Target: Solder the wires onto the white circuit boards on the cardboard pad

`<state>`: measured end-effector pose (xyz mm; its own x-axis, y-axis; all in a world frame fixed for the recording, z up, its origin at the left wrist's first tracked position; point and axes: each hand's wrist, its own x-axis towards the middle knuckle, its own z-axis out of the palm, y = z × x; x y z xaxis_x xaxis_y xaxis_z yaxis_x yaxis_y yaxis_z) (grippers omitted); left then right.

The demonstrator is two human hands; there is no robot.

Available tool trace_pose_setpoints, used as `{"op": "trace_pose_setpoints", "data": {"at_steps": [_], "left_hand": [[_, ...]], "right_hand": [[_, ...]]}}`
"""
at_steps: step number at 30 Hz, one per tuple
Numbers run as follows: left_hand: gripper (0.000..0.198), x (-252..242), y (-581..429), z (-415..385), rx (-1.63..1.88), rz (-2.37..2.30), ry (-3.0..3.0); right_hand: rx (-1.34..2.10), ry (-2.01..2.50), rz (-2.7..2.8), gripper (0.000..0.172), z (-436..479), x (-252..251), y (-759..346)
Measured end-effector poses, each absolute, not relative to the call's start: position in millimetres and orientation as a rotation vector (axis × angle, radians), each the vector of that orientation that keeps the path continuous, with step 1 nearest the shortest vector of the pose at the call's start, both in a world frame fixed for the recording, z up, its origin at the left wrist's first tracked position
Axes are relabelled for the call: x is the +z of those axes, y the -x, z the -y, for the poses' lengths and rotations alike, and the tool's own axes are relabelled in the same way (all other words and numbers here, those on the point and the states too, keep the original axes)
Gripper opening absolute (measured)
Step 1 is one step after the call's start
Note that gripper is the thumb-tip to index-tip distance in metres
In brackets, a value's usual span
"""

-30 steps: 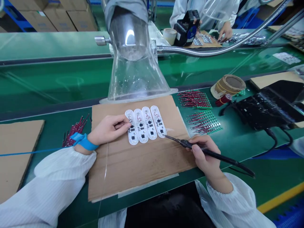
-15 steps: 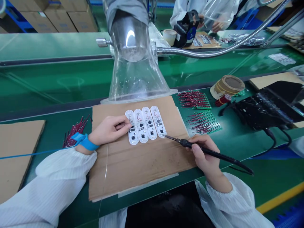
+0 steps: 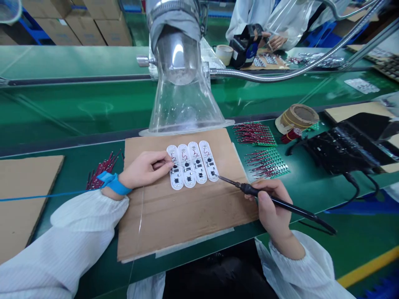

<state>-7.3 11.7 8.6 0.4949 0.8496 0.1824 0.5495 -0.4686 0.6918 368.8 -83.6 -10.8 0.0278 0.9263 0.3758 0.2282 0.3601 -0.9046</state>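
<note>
Several white oblong circuit boards (image 3: 188, 179) lie side by side on a sheet of brown cardboard (image 3: 187, 220). My right hand (image 3: 272, 201) is closed around a soldering iron (image 3: 264, 194), whose tip is at the lower end of the rightmost board. Thumb and fingers of my left hand (image 3: 151, 168) pinch a thin solder wire (image 3: 181, 166) over the leftmost board; its free end reaches across the boards. A strand of the wire trails down across the cardboard. Around my left wrist is a blue wrist strap (image 3: 114, 183).
A clear fume hood (image 3: 187, 108) hangs just behind the boards. On the right lie green panels with red wires (image 3: 254, 133), a tape roll (image 3: 299, 116) and a black device (image 3: 349, 141). Red wires (image 3: 104, 169) lie left. Across the bench, a co-worker's hands (image 3: 276, 41) handle something.
The view has shifted slightly. The iron's tip has moved a little up on the rightmost board; my left hand keeps its pinch on the wire.
</note>
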Motion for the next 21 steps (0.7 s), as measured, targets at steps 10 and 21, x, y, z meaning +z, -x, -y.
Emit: {"op": "trace_pose_setpoints", "data": {"at_steps": [10,21], "left_hand": [[0.029,7,18,-16,0.742,-1.170,-2.196],[0.028,8,15,-16,0.738,-1.155,-2.240]], "right_hand": [[0.766,1.169,1.463,0.010,84,-19,-349],[0.753,1.218,1.542,0.012,83,-17,-351]]}}
